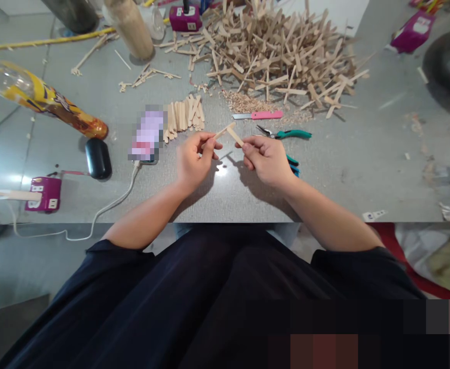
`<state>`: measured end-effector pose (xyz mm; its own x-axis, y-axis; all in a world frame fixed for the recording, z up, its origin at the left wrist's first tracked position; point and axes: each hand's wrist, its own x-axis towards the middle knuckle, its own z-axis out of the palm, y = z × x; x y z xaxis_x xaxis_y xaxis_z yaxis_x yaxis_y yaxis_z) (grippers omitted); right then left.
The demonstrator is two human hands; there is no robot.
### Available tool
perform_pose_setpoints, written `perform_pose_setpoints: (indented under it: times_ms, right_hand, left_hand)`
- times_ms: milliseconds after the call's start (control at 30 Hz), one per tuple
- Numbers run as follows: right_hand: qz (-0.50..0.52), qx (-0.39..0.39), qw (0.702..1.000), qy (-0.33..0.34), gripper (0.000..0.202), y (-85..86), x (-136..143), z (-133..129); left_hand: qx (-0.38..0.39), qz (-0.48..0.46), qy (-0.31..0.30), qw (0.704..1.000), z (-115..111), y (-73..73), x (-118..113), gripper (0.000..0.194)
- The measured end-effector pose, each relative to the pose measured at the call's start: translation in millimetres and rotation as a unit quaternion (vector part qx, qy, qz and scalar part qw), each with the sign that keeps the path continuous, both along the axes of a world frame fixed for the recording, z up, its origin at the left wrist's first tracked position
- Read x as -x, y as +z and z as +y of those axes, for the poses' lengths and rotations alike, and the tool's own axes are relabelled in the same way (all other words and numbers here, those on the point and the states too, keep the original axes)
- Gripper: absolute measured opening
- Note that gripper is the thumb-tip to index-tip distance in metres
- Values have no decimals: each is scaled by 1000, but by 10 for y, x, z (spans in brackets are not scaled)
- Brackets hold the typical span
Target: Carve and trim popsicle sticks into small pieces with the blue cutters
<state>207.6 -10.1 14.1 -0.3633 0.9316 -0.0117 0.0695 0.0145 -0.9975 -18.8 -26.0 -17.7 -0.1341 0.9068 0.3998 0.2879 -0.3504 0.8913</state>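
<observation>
Between the thumb and fingers of my left hand (pixel 197 158) is a thin wooden stick (pixel 222 132), pointing up and right. My right hand (pixel 266 160) pinches a flat wooden craft stick (pixel 234 137), tilted up and left. The tips of both sticks come together above the table; whether they are joined I cannot tell. Beyond my left hand lies a row of loose craft sticks (pixel 182 117). Past my right hand are green-handled pliers (pixel 294 134) and a pink utility knife (pixel 266 115). Another teal-handled tool (pixel 293 163) is partly hidden by that hand.
A big heap of crossed wooden sticks (pixel 271 56) fills the back, with wood shavings (pixel 248 102) before it. To the left are a phone (pixel 147 134) on a white cable (pixel 113 205), a black case (pixel 98 159), a drink bottle (pixel 52 100) and a purple socket block (pixel 48 197).
</observation>
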Motion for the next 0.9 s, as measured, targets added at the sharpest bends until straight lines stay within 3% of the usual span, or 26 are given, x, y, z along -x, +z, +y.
perform_pose_setpoints:
  times_ms: [267,567,767,900]
  right_hand:
    - [27,44,998,21,26,-15,26,5]
    - [24,51,998,34,27,-46,34,27]
    - [-3,88,994,65,26,-101,73,8]
    - [-48,98,993,49,27,-110,52,-25]
  left_hand:
    - [22,29,-25,999,-66,14,2,43]
    - [85,78,-104,988,-157,-54,-44,28]
    - [97,278,-27,955,-155,-44,-30,32]
    - [117,352,86,924,114,-65,215,25]
